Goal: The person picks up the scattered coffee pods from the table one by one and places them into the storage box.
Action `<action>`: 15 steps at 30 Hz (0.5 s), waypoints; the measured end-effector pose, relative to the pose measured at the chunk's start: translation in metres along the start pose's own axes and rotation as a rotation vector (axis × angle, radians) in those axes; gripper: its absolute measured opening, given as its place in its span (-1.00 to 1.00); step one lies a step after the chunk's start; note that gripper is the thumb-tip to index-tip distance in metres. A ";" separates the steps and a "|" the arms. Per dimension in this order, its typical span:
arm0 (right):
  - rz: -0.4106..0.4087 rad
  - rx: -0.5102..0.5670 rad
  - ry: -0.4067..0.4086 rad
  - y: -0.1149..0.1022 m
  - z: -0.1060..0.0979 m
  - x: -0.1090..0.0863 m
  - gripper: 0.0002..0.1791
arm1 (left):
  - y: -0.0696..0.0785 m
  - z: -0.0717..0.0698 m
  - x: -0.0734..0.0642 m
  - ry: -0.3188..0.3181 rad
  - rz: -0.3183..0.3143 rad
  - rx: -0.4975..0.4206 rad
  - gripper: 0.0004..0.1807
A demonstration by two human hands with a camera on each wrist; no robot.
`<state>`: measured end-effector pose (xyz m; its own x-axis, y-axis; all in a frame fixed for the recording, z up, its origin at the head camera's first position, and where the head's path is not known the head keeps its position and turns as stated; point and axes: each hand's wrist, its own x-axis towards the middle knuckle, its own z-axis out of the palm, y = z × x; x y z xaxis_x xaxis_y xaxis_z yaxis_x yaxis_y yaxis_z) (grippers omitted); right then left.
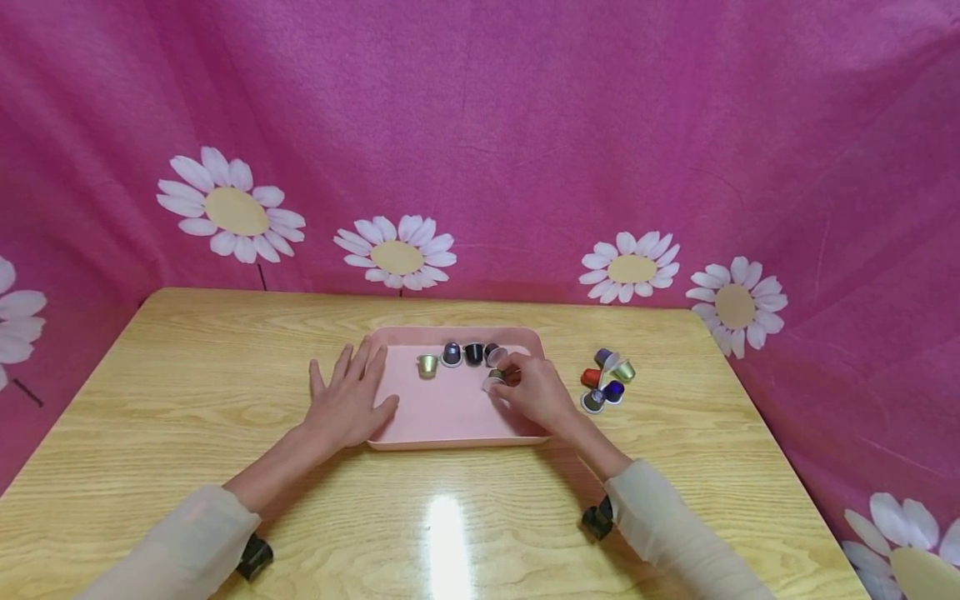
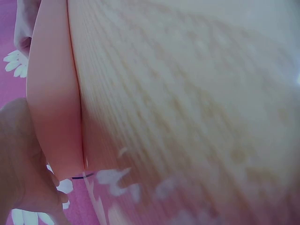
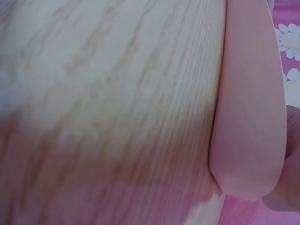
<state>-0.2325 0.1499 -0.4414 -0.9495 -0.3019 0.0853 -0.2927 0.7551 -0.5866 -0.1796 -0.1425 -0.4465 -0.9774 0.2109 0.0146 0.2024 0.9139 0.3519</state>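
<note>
A pink tray (image 1: 442, 418) lies on the table with several coffee capsules in it. My right hand (image 1: 540, 395) reaches over its right side and pinches a dark greenish coffee capsule (image 1: 496, 377) with a pale rim, low over the tray floor. Along the back stand a gold capsule (image 1: 427, 366), a grey capsule (image 1: 451, 353), a black capsule (image 1: 474, 353) and a dark capsule (image 1: 493, 354) tipped on its side. My left hand (image 1: 343, 407) rests on the tray's left edge, fingers spread and straight. In both wrist views, the tray's outer wall (image 2: 54, 93) (image 3: 253, 103) partly hides the hands.
Right of the tray, a loose group of capsules lies on the wooden table (image 1: 300, 533): a purple one (image 1: 606, 358), a gold one (image 1: 624, 371), a red one (image 1: 591, 377), a blue one (image 1: 614, 391) and a dark green one (image 1: 593, 401). A pink flowered cloth (image 1: 510, 150) hangs behind.
</note>
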 end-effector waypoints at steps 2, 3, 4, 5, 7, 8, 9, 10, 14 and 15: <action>-0.004 -0.003 0.001 -0.001 0.000 0.000 -0.73 | 0.000 0.000 0.000 -0.007 -0.004 0.000 -0.12; -0.005 -0.006 0.002 -0.001 0.000 0.000 -0.73 | 0.000 0.000 0.000 -0.008 -0.004 0.001 -0.12; -0.007 -0.011 0.003 -0.001 0.000 0.000 -0.73 | -0.001 0.000 0.000 -0.008 -0.004 0.001 -0.12; -0.008 -0.015 0.004 -0.001 0.000 0.000 -0.73 | -0.001 0.000 0.000 -0.006 -0.002 0.001 -0.13; -0.009 -0.023 0.003 -0.001 0.000 0.000 -0.74 | -0.001 0.001 0.000 -0.003 0.000 0.002 -0.13; -0.012 -0.026 0.004 -0.001 0.001 0.000 -0.74 | -0.001 0.000 -0.001 0.000 0.001 0.005 -0.13; -0.015 -0.029 0.005 -0.001 0.001 0.000 -0.74 | -0.001 0.000 -0.001 0.002 0.002 0.007 -0.13; -0.015 -0.030 0.004 -0.001 0.001 0.000 -0.74 | -0.001 0.000 -0.001 0.006 0.004 0.008 -0.13; -0.019 -0.028 0.002 -0.001 0.001 0.000 -0.74 | -0.001 0.000 -0.001 0.010 0.004 0.012 -0.13; -0.017 -0.028 0.000 -0.001 0.001 0.000 -0.74 | -0.001 0.000 -0.001 0.010 0.005 0.012 -0.13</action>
<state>-0.2323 0.1486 -0.4413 -0.9443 -0.3150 0.0949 -0.3120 0.7658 -0.5624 -0.1789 -0.1437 -0.4470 -0.9770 0.2119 0.0254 0.2077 0.9170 0.3405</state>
